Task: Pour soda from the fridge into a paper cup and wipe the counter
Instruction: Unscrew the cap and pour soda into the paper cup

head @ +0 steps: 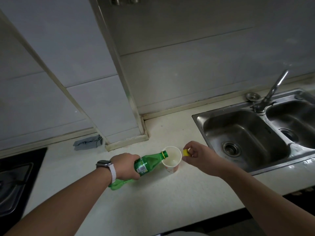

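Note:
A green soda bottle [148,162] lies tilted almost flat in my left hand [125,166], its open mouth over the rim of a white paper cup [172,159] that stands on the pale counter [153,201]. Some liquid shows in the bottom of the cup. To the cup's right, my right hand [198,155] pinches the yellow bottle cap [186,152] between thumb and fingers. A green glow from the bottle falls on the counter under my left wrist, which wears a watch.
A grey cloth [87,143] lies by the wall at the back left. A black hob [15,181] is set in the counter's left end. A steel double sink [255,133] with a tap [272,89] fills the right. A tiled column foot [127,142] juts out behind the cup.

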Tool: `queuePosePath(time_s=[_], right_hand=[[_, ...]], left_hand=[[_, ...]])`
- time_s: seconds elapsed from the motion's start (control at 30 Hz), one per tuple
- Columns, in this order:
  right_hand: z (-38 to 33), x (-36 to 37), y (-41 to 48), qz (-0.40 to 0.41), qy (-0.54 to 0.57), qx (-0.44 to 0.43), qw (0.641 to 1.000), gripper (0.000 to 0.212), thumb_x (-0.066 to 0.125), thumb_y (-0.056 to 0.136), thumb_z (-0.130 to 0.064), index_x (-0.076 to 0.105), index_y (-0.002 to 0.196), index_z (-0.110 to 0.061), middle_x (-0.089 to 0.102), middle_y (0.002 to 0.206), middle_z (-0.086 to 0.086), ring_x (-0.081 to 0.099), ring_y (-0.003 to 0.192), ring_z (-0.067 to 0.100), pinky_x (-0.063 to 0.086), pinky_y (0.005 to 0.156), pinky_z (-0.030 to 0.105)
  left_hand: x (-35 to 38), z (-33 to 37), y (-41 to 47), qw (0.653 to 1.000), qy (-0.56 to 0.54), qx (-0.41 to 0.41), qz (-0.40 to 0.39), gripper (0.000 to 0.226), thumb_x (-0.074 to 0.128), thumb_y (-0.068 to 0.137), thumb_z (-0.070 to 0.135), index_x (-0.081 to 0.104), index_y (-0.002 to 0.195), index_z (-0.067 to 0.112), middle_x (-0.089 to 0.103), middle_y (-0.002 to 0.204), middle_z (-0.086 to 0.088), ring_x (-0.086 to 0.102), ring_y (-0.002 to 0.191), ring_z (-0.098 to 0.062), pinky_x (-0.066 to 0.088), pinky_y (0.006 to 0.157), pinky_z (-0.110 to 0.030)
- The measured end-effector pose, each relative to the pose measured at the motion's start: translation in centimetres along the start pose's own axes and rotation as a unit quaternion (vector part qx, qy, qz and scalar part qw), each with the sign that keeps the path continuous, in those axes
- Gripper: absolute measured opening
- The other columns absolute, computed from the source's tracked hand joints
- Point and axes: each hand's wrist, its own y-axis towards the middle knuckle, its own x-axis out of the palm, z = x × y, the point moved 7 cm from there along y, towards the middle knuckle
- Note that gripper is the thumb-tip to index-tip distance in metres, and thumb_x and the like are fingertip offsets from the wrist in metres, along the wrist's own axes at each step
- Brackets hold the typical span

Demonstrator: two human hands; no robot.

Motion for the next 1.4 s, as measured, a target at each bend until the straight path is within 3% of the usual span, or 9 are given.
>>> queuePosePath(time_s=[0.07, 0.17, 0.37, 0.53, 0.9, 1.4], right_hand=[[0.1, 0.0, 0.1, -0.005, 0.005, 0.001, 1.0, 0.024, 0.069, 0.09, -0.033, 0.055, 0.11, -0.03, 0.058, 0.09, -0.009, 0.056, 0.076, 0.007, 0.045, 0.062, 0.015], [0.4, 0.0, 0.4, -0.007, 0.009, 0.003, 1.0, 0.026, 0.069, 0.09, -0.033, 0.055, 0.112, -0.028, 0.059, 0.093, -0.008, 0.059, 0.081, 0.01, 0.051, 0.069, 0.022], [1.1, 0.2, 0.6, -0.003, 0.016, 0.0, 1.0, 0.022, 0.07, 0.09, -0.033, 0.055, 0.106, -0.03, 0.055, 0.086, -0.01, 0.053, 0.07, 0.005, 0.044, 0.058, 0.016], [1.5, 0.5, 0.7, -0.005, 0.022, -0.004, 1.0, 0.022, 0.071, 0.089, -0.033, 0.055, 0.105, -0.031, 0.056, 0.086, -0.007, 0.053, 0.072, 0.007, 0.046, 0.064, 0.022], [2.6, 0.8, 0.2, -0.002, 0.033, 0.004, 0.999, 0.022, 0.07, 0.089, -0.034, 0.056, 0.106, -0.032, 0.056, 0.087, -0.008, 0.053, 0.071, 0.007, 0.046, 0.061, 0.019], [3.9, 1.1, -0.5, -0.001, 0.033, 0.021, 0.999, 0.028, 0.07, 0.088, -0.038, 0.057, 0.111, -0.029, 0.06, 0.089, -0.006, 0.056, 0.073, 0.01, 0.047, 0.061, 0.021]], left_hand=[[-0.1, 0.2, 0.1, 1.0, 0.01, -0.001, -0.005, 0.046, 0.067, 0.062, 0.054, 0.058, 0.104, 0.035, 0.063, 0.089, 0.01, 0.06, 0.08, -0.014, 0.049, 0.062, -0.027], [-0.6, 0.4, 0.2, 1.0, 0.03, 0.0, -0.01, 0.042, 0.067, 0.063, 0.052, 0.057, 0.1, 0.035, 0.061, 0.085, 0.01, 0.059, 0.077, -0.014, 0.043, 0.058, -0.025], [-1.7, 0.5, 0.4, 0.998, 0.065, -0.007, -0.001, 0.039, 0.066, 0.063, 0.052, 0.056, 0.096, 0.033, 0.059, 0.082, 0.01, 0.058, 0.079, -0.015, 0.039, 0.056, -0.024], [-1.9, 0.7, 0.4, 0.996, 0.092, -0.01, 0.003, 0.041, 0.067, 0.063, 0.051, 0.058, 0.099, 0.033, 0.059, 0.083, 0.009, 0.06, 0.081, -0.016, 0.04, 0.057, -0.024], [-3.3, 1.4, 0.3, 0.99, 0.139, -0.013, 0.014, 0.037, 0.068, 0.066, 0.049, 0.055, 0.096, 0.033, 0.053, 0.075, 0.01, 0.058, 0.073, -0.013, 0.038, 0.053, -0.023], [-4.3, 1.2, -0.1, 0.984, 0.177, -0.01, 0.03, 0.039, 0.068, 0.066, 0.05, 0.057, 0.099, 0.032, 0.057, 0.081, 0.008, 0.056, 0.073, -0.013, 0.036, 0.054, -0.024]])
